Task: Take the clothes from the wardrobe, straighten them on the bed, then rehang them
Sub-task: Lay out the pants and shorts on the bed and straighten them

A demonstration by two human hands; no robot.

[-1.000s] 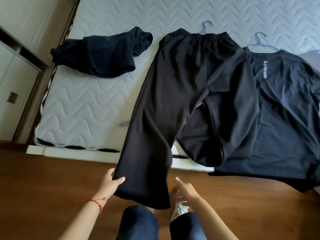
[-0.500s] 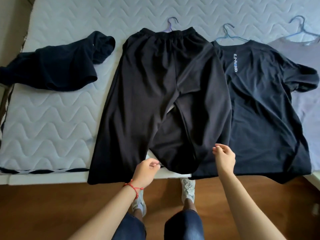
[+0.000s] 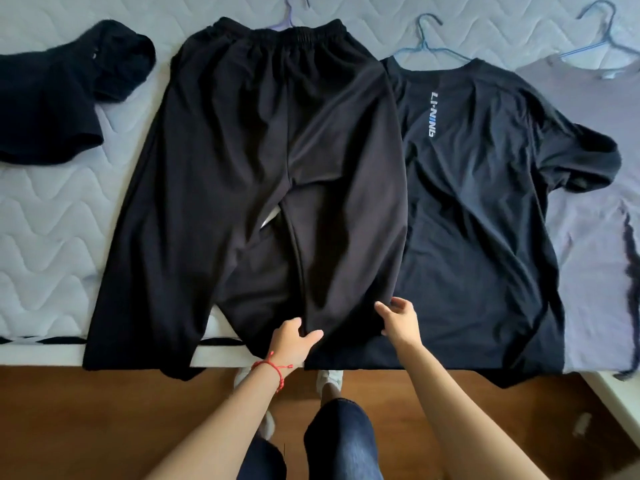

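Black trousers (image 3: pixel 263 174) lie flat on the bed (image 3: pixel 52 237), waistband away from me, on a purple hanger (image 3: pixel 289 19). Both leg ends hang over the near edge. My left hand (image 3: pixel 292 342), a red string at its wrist, grips the hem of the right leg with the thumb on top. My right hand (image 3: pixel 398 320) holds the same leg's right edge, fingers bent, where it overlaps a dark T-shirt (image 3: pixel 485 209). That T-shirt lies beside the trousers on a blue hanger (image 3: pixel 426 36).
A crumpled dark garment (image 3: pixel 65 98) lies at the bed's left. A grey-purple top (image 3: pixel 595 237) on a blue hanger (image 3: pixel 602 36) lies at the far right. Below the bed edge is wooden floor (image 3: pixel 104 417), with my legs and white shoes.
My view has come closer to the bed. My hands left the left trouser leg, which now lies on the bed, and moved right onto the right leg's hem.
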